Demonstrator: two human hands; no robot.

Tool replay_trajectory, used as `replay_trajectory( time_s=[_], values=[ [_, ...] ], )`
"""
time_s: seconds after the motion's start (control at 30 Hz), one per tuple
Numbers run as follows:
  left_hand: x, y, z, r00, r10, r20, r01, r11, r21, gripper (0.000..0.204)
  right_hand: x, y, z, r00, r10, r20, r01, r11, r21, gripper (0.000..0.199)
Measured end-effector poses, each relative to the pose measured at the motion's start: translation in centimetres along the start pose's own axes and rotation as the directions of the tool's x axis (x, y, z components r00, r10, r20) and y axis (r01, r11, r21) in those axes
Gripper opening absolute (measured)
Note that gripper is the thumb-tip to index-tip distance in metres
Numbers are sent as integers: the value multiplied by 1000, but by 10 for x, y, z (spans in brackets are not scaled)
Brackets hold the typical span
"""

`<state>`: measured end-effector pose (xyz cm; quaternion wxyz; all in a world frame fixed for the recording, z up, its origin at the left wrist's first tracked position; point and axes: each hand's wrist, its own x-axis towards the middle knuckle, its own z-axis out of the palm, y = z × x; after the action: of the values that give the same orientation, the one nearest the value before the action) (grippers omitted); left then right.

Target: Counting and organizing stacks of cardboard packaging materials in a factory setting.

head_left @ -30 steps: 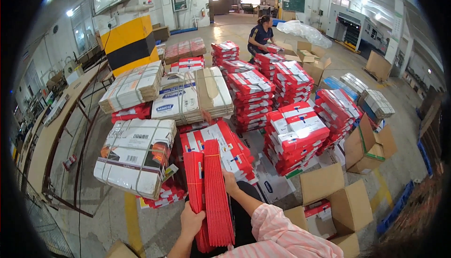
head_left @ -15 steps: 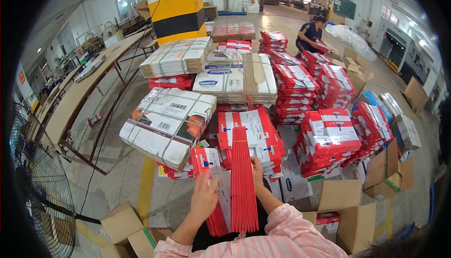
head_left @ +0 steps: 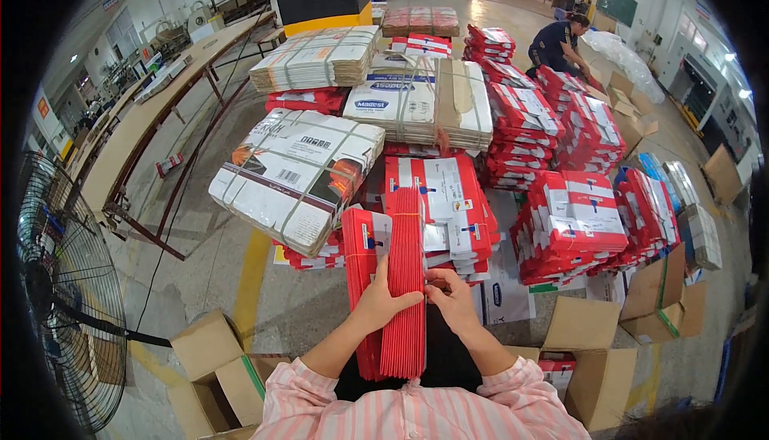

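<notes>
A banded bundle of flat red folded cartons [head_left: 406,248] stands on edge in front of my body, its many thin edges facing up. My left hand [head_left: 380,304] grips it from the left, the thumb lying across the edges. On the right side, the fingers of my right hand [head_left: 453,302] are bent and pinched against the bundle; what lies between those fingertips is partly hidden. Directly left of it, a second red-and-white bundle of folded cartons [head_left: 366,241] leans alongside, partly covered by my left hand. Behind them is a pile of red-and-white folded cartons [head_left: 436,171].
Strapped white carton bundles [head_left: 298,171] lie ahead left. More red-and-white stacks [head_left: 581,211] stand to the right. Open brown boxes [head_left: 601,376] sit at both sides. A black fan [head_left: 72,304] and long table [head_left: 132,143] are left. A co-worker [head_left: 558,46] bends beyond the stacks.
My left hand has moved from the left bundle onto the upright bundle. My right hand has come to its near right side. The view has shifted, and the co-worker bends lower.
</notes>
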<state>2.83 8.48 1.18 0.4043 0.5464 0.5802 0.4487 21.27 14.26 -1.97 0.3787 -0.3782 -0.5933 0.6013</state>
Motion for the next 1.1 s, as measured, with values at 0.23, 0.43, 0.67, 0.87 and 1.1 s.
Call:
replay_trajectory(
  time_s=[0.23, 0.43, 0.67, 0.87, 1.1],
  values=[
    [-9, 10, 3, 999, -15, -34, 10, 989, -144, 107, -5, -26, 8, 997, -79, 1, 78, 992, -98, 33],
    [-9, -6, 9, 997, 9, -80, -9, 1000, 6, 103, -4, -54, 7, 992, -114, -54, 97, 963, -252, 27],
    [-10, -9, 14, 995, -33, -94, 38, 998, 52, 97, -3, -63, -2, 914, -384, 131, 311, 457, -833, 32],
    [-9, -5, 11, 999, 10, -35, -16, 982, -187, 91, 2, -57, -14, 929, -363, 71, 262, 510, -819, 29],
    [-11, -10, 13, 997, -68, -46, 60, 986, -159, 96, 1, -72, 2, 962, -271, 36, 202, 615, -762, 9]
  ],
)
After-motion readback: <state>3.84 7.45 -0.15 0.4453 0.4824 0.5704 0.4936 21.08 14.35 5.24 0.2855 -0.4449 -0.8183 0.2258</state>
